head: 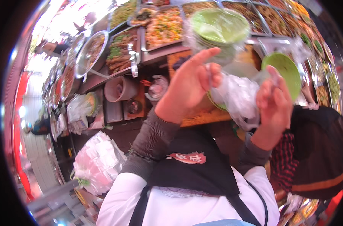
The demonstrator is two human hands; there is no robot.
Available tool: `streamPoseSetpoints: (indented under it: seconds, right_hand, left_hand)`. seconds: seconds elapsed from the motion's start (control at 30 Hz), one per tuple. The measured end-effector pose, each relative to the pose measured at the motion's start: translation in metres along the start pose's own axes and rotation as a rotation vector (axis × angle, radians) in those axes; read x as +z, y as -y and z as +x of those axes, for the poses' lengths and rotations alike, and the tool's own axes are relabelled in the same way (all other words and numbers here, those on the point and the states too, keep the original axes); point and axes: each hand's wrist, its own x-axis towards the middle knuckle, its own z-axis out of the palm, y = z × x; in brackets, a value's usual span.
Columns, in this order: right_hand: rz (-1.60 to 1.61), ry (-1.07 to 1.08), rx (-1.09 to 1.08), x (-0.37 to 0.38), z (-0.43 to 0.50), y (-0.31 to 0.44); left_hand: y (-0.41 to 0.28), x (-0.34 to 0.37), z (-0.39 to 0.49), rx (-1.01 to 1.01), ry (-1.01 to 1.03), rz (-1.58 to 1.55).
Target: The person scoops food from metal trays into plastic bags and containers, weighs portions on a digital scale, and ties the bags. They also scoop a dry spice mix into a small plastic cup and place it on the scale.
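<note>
A translucent white plastic bag (240, 97) hangs crumpled between my hands, above an orange-brown board (199, 114). My left hand (192, 82) pinches thin plastic at the bag's left side, its index finger stretched out. On the other side my right hand (274, 103) has its fingertips closed on the bag's plastic. What the bag holds cannot be made out. Part of a green rim (216, 103) shows beneath it. Just beyond my hands rises a stack of light green bowls (221, 25) covered in clear plastic. A green plate (284, 72) is tilted behind my right hand.
Metal trays of food, one with diced vegetables (164, 26), line the far side. A pale bucket (120, 89) stands left of my left forearm. Lower left is a bundle of white bags (99, 162). A person in a dark vest (320, 152) is close on my right.
</note>
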Motion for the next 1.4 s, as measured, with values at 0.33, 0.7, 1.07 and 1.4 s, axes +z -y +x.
streamPoseSetpoints:
  seconds: [0.33,0.7,1.07,1.4]
  right_hand:
    - [-1.150,0.241,-0.379,0.188,-0.019,-0.058]
    - [-1.178,0.771,-0.431,0.260,-0.056,-0.187]
    - [-1.426,0.622,-0.180,0.152,-0.066,-0.217]
    - [-1.089,0.778,-0.187,0.186,-0.046,-0.232]
  left_hand:
    - [-0.066,-0.009,-0.144,0.198,0.071,0.439]
    - [-0.128,-0.153,-0.251,0.472,-0.358,-0.078]
    - [-0.138,-0.205,-0.323,0.673,-0.793,0.335]
    - [-0.118,-0.178,-0.346,0.626,-0.920,0.274]
